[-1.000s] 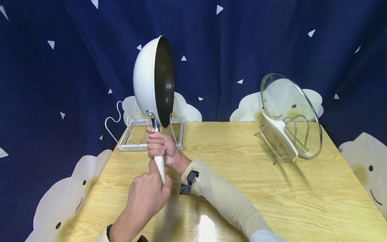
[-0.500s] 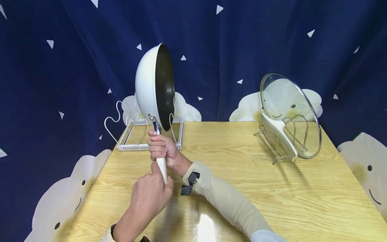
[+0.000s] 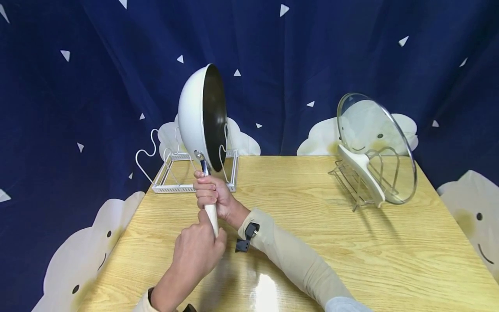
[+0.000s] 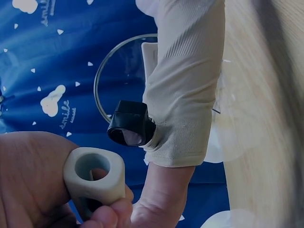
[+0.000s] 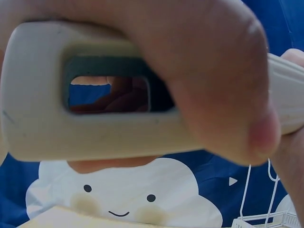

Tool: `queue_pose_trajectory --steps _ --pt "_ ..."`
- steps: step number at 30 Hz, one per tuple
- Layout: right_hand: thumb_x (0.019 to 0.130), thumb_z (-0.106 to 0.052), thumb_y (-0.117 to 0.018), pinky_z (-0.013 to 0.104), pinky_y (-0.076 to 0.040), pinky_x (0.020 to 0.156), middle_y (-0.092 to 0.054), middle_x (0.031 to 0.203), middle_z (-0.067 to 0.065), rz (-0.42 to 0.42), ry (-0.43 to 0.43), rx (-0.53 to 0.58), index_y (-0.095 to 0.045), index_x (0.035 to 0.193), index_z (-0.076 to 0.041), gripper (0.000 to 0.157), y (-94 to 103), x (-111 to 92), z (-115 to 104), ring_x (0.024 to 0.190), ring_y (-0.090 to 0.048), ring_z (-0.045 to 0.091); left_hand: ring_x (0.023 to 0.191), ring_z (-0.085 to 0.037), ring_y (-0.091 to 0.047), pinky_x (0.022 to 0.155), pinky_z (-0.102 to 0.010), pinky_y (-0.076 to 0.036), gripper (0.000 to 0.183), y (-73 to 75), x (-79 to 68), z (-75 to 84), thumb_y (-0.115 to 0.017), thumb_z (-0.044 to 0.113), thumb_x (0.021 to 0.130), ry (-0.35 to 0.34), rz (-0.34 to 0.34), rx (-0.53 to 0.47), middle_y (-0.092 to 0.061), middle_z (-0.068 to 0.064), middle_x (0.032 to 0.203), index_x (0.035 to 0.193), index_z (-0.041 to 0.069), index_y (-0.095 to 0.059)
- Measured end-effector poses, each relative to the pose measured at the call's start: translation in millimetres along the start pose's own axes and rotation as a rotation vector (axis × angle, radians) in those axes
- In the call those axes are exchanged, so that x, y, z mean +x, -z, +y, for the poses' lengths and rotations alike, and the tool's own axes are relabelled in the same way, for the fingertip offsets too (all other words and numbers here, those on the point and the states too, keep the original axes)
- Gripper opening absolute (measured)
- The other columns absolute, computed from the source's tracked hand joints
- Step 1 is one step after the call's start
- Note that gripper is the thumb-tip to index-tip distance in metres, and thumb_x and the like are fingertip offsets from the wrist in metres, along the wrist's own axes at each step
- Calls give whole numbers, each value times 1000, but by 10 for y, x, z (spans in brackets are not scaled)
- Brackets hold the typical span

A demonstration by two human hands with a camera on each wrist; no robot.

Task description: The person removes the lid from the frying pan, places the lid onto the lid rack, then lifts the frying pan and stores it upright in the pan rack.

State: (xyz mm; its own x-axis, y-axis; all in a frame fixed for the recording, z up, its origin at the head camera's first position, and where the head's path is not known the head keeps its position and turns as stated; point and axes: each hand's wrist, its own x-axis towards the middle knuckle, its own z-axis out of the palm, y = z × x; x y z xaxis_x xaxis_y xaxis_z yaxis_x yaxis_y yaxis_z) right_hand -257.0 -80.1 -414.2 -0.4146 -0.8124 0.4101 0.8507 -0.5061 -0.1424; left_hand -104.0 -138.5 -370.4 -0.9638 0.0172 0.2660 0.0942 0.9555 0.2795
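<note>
In the head view a wok [image 3: 192, 115], white outside and dark inside, is held on edge over the white wire rack [image 3: 177, 189] at the back left. Wires of the rack cross in front of its dark inside; whether it touches them I cannot tell. My right hand [image 3: 214, 195] grips the upper handle, just below the metal joint. Lower down, my left hand [image 3: 196, 249] grips the end of the white handle [image 3: 212, 216]. In the left wrist view the handle's hollow end [image 4: 116, 173] shows beside the left palm. A thumb [image 5: 213, 80] lies across the slotted handle in the right wrist view.
On the right of the wooden table [image 3: 292, 190], a glass lid [image 3: 409, 173] with a white handle [image 3: 364, 171] leans in a metal wire stand [image 3: 356, 195]. Behind hangs a dark blue curtain [image 3: 265, 52] with white triangles and clouds.
The wok has come down steadily and a little to the right, its bowl lower among the rack's wires. Both hands have moved with it, keeping their grip. The lid and stand have stayed put.
</note>
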Motion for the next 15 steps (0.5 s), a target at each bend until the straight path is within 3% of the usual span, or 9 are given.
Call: queue_pose_trajectory --steps 3,11,15 --pt "103 -4 -22 14 -28 39 -33 56 -10 2 0 -1 -46 90 -14 30 17 -20 -2 41 -30 2 43 -22 -49 37 -37 -36 30 -18 0 2 -67 19 85 2 -7 -1 -50 -6 55 95 -4 -51" --pt "98 1 -46 14 -28 39 -32 56 -11 13 -3 12 -47 90 -14 17 80 -55 -11 41 -31 2 43 -21 -49 37 -37 -36 31 -74 1 5 -67 20 85 0 -17 -9 -49 -5 55 97 -4 -51" --pt "97 1 -49 14 -27 39 -31 56 -11 20 -6 20 -47 90 -14 17 111 -76 -10 41 -32 2 44 -20 -48 38 -36 -36 32 -99 -1 8 -67 20 86 3 -30 -11 -49 -4 56 97 -5 -51"
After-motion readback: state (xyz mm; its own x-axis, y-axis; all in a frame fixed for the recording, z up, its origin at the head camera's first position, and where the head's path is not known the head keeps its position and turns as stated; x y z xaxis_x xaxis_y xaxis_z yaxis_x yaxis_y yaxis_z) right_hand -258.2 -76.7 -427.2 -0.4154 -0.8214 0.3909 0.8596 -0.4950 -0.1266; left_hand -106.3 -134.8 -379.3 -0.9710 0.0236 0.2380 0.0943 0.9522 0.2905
